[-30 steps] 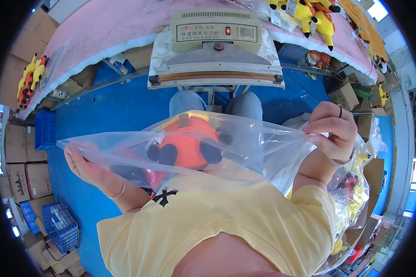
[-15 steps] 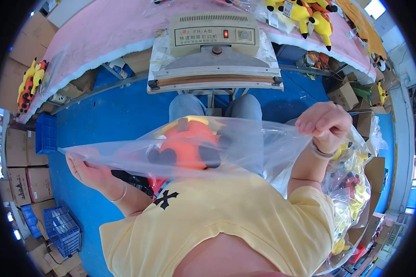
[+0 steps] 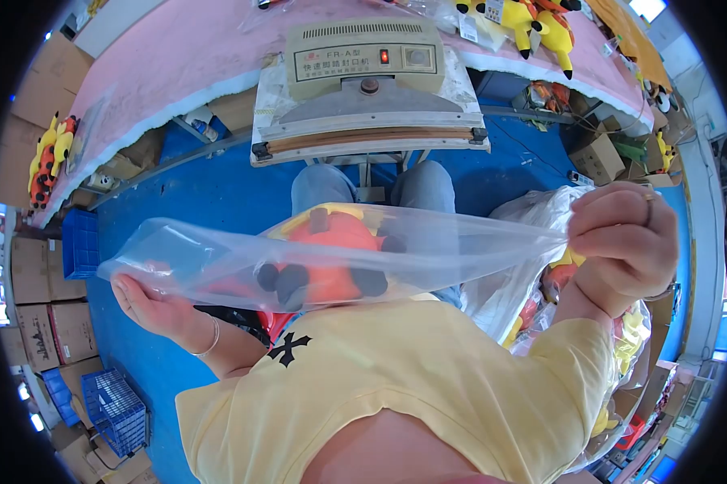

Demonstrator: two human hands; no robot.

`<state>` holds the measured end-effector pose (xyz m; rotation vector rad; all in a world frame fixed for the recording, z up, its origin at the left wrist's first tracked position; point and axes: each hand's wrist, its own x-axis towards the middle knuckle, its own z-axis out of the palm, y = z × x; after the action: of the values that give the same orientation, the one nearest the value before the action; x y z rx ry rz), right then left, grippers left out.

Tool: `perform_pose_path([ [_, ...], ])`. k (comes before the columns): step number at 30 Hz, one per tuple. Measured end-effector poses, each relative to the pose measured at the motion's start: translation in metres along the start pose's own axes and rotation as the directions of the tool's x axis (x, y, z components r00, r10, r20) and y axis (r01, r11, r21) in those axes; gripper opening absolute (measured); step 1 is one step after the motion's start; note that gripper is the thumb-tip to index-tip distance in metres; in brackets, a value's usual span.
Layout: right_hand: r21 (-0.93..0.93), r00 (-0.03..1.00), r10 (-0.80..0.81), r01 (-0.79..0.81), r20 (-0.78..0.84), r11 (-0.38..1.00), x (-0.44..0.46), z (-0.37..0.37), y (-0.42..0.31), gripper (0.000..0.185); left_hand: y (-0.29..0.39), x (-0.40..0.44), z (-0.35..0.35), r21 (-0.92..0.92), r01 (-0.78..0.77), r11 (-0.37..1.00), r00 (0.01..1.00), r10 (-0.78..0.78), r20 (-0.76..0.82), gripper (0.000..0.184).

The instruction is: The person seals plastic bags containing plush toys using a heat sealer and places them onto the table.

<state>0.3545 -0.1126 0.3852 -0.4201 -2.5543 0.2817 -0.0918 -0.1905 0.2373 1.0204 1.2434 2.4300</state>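
A clear plastic bag (image 3: 460, 234) is stretched sideways above my lap. Inside it, near the middle, is a plush toy (image 3: 339, 242) in orange-red with black patches and a bit of yellow. My right hand (image 3: 626, 246) pinches the bag's right corner and pulls it taut. At the other end, my left hand (image 3: 154, 306) holds the bag's edge, the film draped over its fingertips and partly veiling them. In front of my knees stands a foot-pedal heat sealer (image 3: 367, 60), its red switch lit.
Yellow plush toys (image 3: 533, 24) lie on the pink-covered table (image 3: 170, 56), others (image 3: 53, 161) at its left end. Large clear sacks of toys (image 3: 533, 282) stand at my right. Blue crates (image 3: 115, 407) and cardboard boxes (image 3: 45, 274) line the left side.
My right hand has moved outward to the right, drawing the bag's corner into a narrow taut point. The film at the left has billowed up, while my left hand has barely moved.
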Motion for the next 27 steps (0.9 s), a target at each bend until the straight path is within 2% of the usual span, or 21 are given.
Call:
perform_pose_path([
  [5, -0.081, 0.989, 0.022, -0.035, -0.147, 0.996, -0.017, -0.043, 0.002, 0.015, -0.003, -0.002, 0.007, 0.008, 0.014, 1.000, 0.992, -0.013, -0.122, 0.015],
  [7, 0.001, 0.983, 0.181, -0.181, -0.019, 0.983, -0.011, -0.022, 0.008, 0.025, -0.004, -0.002, 0.009, 0.013, 0.016, 1.000, 0.992, -0.014, -0.125, 0.015],
  [8, -0.002, 0.984, 0.178, -0.178, -0.019, 0.984, -0.009, -0.008, 0.009, 0.025, -0.004, -0.001, 0.010, 0.022, 0.014, 1.000, 0.991, -0.011, -0.131, 0.015],
  [10, 0.193, 0.960, 0.242, -0.267, 0.144, 0.944, -0.010, 0.014, 0.009, 0.035, -0.003, -0.002, 0.009, 0.047, 0.011, 0.999, 0.989, -0.004, -0.148, 0.016],
  [11, 0.198, 0.960, 0.236, -0.263, 0.148, 0.944, -0.012, 0.015, 0.009, 0.035, -0.003, -0.003, 0.010, 0.053, 0.010, 0.999, 0.988, -0.002, -0.154, 0.016],
  [14, 0.202, 0.987, 0.155, -0.158, 0.031, 0.966, -0.022, 0.016, 0.014, 0.044, -0.003, -0.002, 0.016, 0.074, 0.020, 0.997, 0.987, -0.007, -0.162, 0.017],
  [15, 0.272, 0.989, 0.133, -0.111, -0.065, 0.956, -0.030, 0.018, 0.024, 0.048, -0.002, 0.000, 0.014, 0.084, 0.017, 0.996, 0.986, -0.002, -0.170, 0.017],
  [17, 0.404, 0.969, 0.099, 0.001, -0.227, 0.915, -0.040, 0.030, 0.045, 0.057, -0.003, 0.001, 0.003, 0.089, -0.048, 0.995, 0.997, 0.043, 0.062, 0.017],
  [18, 0.466, 0.952, 0.088, 0.062, -0.294, 0.883, -0.042, 0.041, 0.055, 0.060, -0.003, 0.001, 0.002, 0.110, -0.066, 0.992, 0.997, 0.062, 0.035, 0.017],
  [20, 0.567, 0.919, 0.355, -0.201, -0.174, 0.798, -0.033, 0.065, 0.049, 0.068, -0.005, 0.001, 0.011, -0.046, -0.006, 0.999, 0.997, 0.010, 0.078, 0.016],
  [22, 0.458, 0.962, 0.270, -0.261, 0.047, 0.850, -0.032, 0.092, 0.053, 0.071, -0.012, 0.004, 0.003, -0.026, -0.010, 1.000, 0.999, 0.011, 0.044, 0.014],
  [23, 0.575, 0.941, 0.338, -0.286, 0.017, 0.766, -0.032, 0.113, 0.048, 0.061, -0.009, 0.004, 0.011, 0.015, -0.016, 1.000, 0.999, 0.016, -0.036, 0.012],
  [24, 0.588, 0.956, 0.292, -0.252, 0.028, 0.769, -0.037, 0.128, 0.049, 0.061, -0.007, 0.003, 0.014, 0.028, -0.005, 1.000, 0.999, 0.006, -0.041, 0.012],
  [25, 0.667, 0.947, 0.299, -0.149, -0.115, 0.730, -0.043, 0.144, 0.052, 0.049, -0.006, 0.003, 0.017, 0.039, 0.006, 0.999, 0.999, -0.005, -0.042, 0.012],
  [27, 0.771, 0.854, 0.357, 0.077, -0.378, 0.632, -0.047, 0.165, 0.055, 0.024, -0.005, 0.003, 0.023, 0.053, 0.010, 0.999, 0.995, -0.004, -0.100, 0.014],
])
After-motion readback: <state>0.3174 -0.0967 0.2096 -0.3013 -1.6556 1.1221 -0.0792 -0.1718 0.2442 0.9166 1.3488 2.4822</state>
